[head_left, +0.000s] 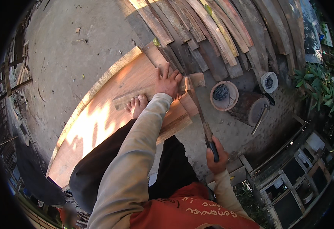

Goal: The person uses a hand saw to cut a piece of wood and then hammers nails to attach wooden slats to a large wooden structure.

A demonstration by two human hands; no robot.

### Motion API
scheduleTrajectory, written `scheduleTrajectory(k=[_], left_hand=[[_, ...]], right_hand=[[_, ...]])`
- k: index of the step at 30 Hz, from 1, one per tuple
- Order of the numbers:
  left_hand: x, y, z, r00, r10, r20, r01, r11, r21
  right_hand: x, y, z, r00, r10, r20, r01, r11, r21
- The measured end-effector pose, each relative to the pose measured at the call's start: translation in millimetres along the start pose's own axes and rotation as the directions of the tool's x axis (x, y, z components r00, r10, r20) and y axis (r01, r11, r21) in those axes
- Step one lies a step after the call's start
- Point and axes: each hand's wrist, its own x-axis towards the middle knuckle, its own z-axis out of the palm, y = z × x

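Note:
A hand saw (200, 108) with a black handle is gripped in my right hand (217, 155). Its long, brownish blade points away from me and crosses a narrow wooden strip (196, 80) near the strip's right end. My left hand (168, 83) lies on that strip just left of the blade, fingers spread. Farther left along the strip, my bare foot (138, 105) rests on it. Underneath is a wide reddish-brown wooden panel (98, 110) edged with a pale batten (94, 93). Where the blade meets the wood is partly hidden by my fingers.
Long planks (212, 30) lie side by side at the far right. A round tub (233, 100) holds dark, wiry bits. Beside it are a log (247, 105), a hammer-like tool (260, 120) and a small white pail (267, 87). Leafy plants (319, 82) border the right side.

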Motion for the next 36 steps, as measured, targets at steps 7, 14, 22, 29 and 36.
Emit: scheduleTrajectory(k=[7,14,22,29,36], left_hand=[[-16.6,-1.9,26.5,0.997,-0.05,-0.061,0.053,0.997,0.047],[13.4,8.8,-1.6,0.998,-0.032,-0.055,0.033,0.999,0.026],[-20.8,14.4,13.8,0.998,-0.065,0.019,0.065,0.998,0.027],[9.6,1.8,-0.6,0.995,-0.024,-0.096,0.029,0.998,0.05],[5.0,-13.6,-15.4,0.995,-0.042,-0.089,0.045,0.998,0.039]], right_hand=[[5.2,-37.8,-17.0,0.994,0.106,0.008,-0.106,0.991,0.079],[-36.2,-8.2,-28.8,1.0,-0.017,-0.019,0.017,1.0,-0.015],[-47.5,-30.1,-38.2,0.992,0.125,0.03,-0.126,0.992,0.014],[-16.4,18.3,-12.3,0.999,-0.019,-0.026,0.02,1.0,0.024],[46.0,-48.1,-8.8,0.99,0.133,0.054,-0.137,0.987,0.086]])
